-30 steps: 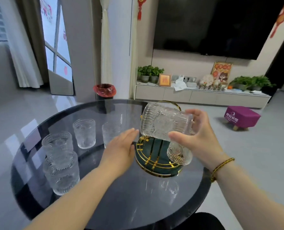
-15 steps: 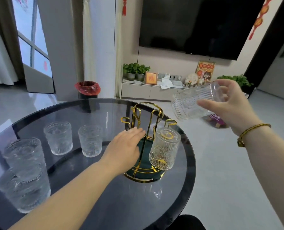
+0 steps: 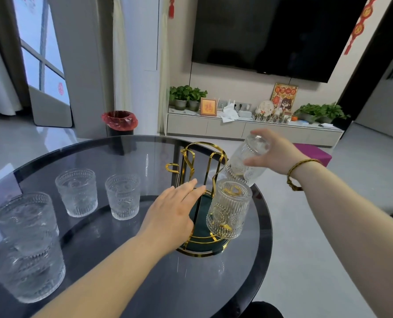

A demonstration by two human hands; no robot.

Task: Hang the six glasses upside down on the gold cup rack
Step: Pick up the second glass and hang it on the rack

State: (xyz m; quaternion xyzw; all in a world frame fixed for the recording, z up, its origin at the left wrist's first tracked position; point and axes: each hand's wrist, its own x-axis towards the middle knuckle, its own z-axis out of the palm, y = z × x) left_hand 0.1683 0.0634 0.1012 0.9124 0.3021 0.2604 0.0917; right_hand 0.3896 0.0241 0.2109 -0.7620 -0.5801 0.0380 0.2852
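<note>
The gold cup rack point(image 3: 192, 157) stands on a dark green base near the right edge of the round glass table point(image 3: 145, 283). One ribbed glass point(image 3: 228, 213) hangs upside down on its front right arm. My right hand point(image 3: 276, 152) holds a second glass point(image 3: 246, 164) tilted mouth-down at the rack's far right side, its rim just behind the hung glass. My left hand point(image 3: 170, 219) lies flat on the rack's base, fingers together. Several more glasses stand upright at the left: two in the middle point(image 3: 77, 195) point(image 3: 123, 196) and two nearer me point(image 3: 26, 218) point(image 3: 26, 271).
The table's right edge point(image 3: 268, 226) is close to the rack, with bare floor beyond. A red-lined bin point(image 3: 119, 121) stands behind the table. A TV cabinet with plants point(image 3: 248, 128) and a purple stool point(image 3: 315, 154) are farther back.
My right hand has brought its glass down from up high at the right and turned it mouth-down beside the rack. My left hand stays on the base.
</note>
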